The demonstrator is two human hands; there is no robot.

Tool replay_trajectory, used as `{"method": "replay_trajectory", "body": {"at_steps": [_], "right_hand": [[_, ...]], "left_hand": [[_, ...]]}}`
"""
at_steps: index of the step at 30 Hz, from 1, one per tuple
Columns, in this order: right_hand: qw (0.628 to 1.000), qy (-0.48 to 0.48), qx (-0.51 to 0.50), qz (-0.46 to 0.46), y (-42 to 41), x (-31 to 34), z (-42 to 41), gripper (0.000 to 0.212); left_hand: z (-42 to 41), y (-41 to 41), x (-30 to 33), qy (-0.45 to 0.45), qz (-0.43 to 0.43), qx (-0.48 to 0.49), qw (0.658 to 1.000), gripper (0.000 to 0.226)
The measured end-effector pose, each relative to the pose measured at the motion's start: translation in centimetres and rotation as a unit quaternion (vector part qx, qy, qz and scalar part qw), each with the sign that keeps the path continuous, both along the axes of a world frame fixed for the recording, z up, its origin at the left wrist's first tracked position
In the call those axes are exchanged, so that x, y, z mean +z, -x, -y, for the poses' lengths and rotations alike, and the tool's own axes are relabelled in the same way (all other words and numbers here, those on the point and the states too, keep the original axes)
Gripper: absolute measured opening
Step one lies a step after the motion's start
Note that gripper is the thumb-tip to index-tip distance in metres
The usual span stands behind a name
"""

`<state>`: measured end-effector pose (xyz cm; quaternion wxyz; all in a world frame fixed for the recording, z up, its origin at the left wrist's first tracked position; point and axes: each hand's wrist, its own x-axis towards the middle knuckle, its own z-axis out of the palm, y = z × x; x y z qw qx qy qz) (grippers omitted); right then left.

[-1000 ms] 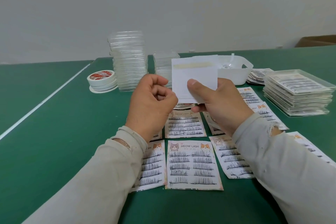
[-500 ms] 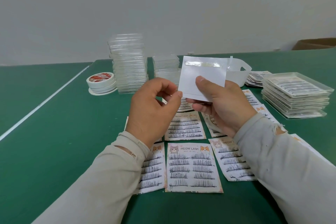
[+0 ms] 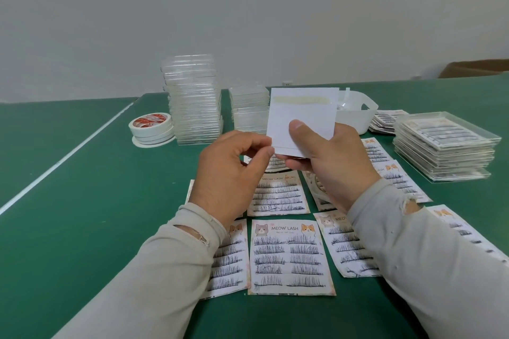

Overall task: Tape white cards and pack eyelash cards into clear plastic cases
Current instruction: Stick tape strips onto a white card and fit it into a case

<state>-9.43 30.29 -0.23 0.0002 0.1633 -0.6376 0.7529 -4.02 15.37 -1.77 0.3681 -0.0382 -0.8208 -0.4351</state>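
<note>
Raised slightly: white card [image 3: 303, 115], taped above right hand's [image 3: 330, 162] gripping thumb; left hand [image 3: 234, 170] pinches its edge; eyelash cards [image 3: 289, 256] below remain unpacked.

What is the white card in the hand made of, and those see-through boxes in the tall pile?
The white card looks like thin matte paper or cardstock: flat, dull, with a yellowish tape strip across its top. The tall stack of cases looks like hard clear plastic: glossy edges, see-through walls.
</note>
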Motion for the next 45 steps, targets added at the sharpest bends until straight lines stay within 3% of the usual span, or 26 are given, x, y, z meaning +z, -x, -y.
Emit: {"method": "replay_trajectory", "body": {"at_steps": [9,25,36,45], "right_hand": [[1.0,-0.013,-0.005,-0.017,-0.24,-0.17,0.28,0.008],[1.0,0.016,-0.005,-0.006,0.04,-0.06,0.08,0.007],[0.999,0.0,-0.009,-0.032,-0.03,-0.27,0.19,0.007],[0.998,-0.004,-0.012,-0.054,0.09,-0.41,0.16,0.007]], "left_hand": [[-0.03,0.21,-0.02,-0.027,0.059,-0.012,0.998,0.019],[-0.25,0.05,-0.04,-0.064,0.002,-0.031,0.997,0.026],[-0.22,0.07,0.03,-0.039,0.022,-0.012,0.999,0.021],[-0.27,0.11,0.01,-0.079,0.014,-0.01,0.997,0.018]]}}
